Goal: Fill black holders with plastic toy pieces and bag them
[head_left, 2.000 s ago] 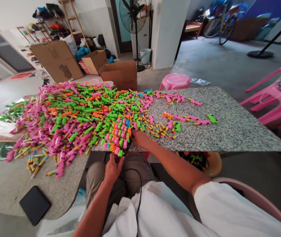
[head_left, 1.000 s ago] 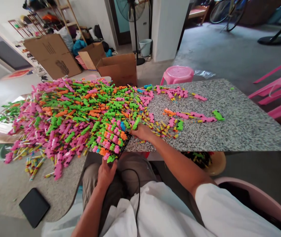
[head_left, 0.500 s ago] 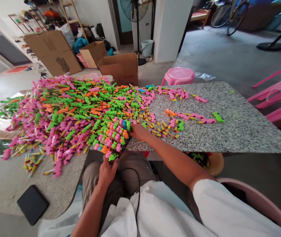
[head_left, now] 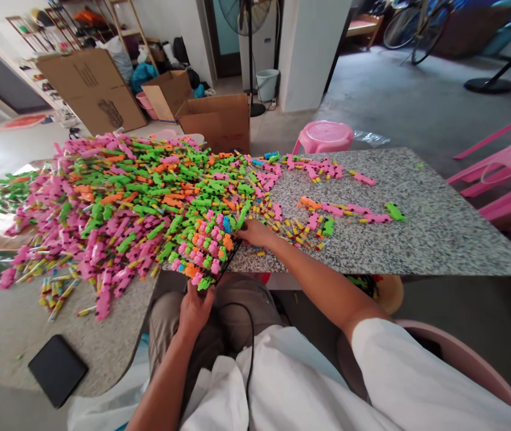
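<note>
**Tray of toy pieces held at the table edge**

Nearest, the left hand (head_left: 196, 311) is closed around the lower corner of a dark tray (head_left: 226, 263), thumb on top, holding it tilted over the lap and against the table (head_left: 417, 233) edge. The tray is packed with short upright plastic pieces (head_left: 203, 242) in pink, green and orange, with 1 blue one near the top, set in rows that hide almost all of its surface. Just beyond, the right hand (head_left: 255, 232) rests at the tray's upper right corner, fingers pinched on a green piece (head_left: 242, 214) that points up and away.

Compared with half a second ago, the right hand now has the green piece lifted clear above the tray's top edge, where before its fingers lay low among the loose ones; the left hand's grip and the tray's tilt are unchanged.

To the left lies a dark phone (head_left: 57, 369). Farther out, a large heap of pink, green and orange pieces (head_left: 115, 203) covers the table, with scattered ones (head_left: 345, 211) to the right. Beyond the table stands a pink stool (head_left: 324, 136) and a cardboard box (head_left: 217, 123).
</note>
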{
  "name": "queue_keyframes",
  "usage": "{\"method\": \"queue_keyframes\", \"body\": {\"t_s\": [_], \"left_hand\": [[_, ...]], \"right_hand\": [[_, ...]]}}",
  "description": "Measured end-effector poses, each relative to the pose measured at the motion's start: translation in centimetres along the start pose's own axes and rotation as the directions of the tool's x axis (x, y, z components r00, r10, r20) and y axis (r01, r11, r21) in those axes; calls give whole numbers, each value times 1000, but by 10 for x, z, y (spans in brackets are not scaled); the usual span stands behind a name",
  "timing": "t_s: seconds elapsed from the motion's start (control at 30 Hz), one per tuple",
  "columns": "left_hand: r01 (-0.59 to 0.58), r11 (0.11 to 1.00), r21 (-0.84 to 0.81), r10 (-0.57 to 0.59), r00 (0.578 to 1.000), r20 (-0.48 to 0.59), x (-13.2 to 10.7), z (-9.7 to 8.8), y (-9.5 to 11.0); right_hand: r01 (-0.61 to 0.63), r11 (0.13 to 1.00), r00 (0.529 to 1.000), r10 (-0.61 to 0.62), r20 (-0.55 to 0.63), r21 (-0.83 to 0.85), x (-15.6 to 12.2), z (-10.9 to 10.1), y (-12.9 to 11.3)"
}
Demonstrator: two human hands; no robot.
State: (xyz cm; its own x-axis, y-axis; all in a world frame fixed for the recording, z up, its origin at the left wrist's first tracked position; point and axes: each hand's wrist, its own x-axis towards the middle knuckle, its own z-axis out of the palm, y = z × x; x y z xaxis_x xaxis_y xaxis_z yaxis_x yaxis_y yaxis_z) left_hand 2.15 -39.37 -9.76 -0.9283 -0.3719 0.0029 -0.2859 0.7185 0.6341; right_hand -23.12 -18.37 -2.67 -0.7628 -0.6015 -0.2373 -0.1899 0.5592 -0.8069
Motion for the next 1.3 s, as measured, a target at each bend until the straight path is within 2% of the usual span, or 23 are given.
{"method": "queue_keyframes", "body": {"t_s": [0.07,0.3,0.67,0.9,1.3], "left_hand": [[-5,1000,-11,5,1000,-6,0,1,-1],[16,1000,-16,-16,1000,-3,0,0,1],[5,1000,-28,-5,1000,-4,1,2,-2],[13,999,-38,-13,1000,-1,0,1,3],[-8,998,-65,7,1000,-24,0,6,-2]], "right_hand": [[14,1000,1000,-14,-10,-25,1,-2,1],[185,967,976,-202,-84,-175,1,5,10],[222,889,960,-271,-71,-400,-9,12,0],[194,889,972,-230,-38,-416,-12,17,0],[141,893,970,-210,-119,-427,-4,22,3]]}}
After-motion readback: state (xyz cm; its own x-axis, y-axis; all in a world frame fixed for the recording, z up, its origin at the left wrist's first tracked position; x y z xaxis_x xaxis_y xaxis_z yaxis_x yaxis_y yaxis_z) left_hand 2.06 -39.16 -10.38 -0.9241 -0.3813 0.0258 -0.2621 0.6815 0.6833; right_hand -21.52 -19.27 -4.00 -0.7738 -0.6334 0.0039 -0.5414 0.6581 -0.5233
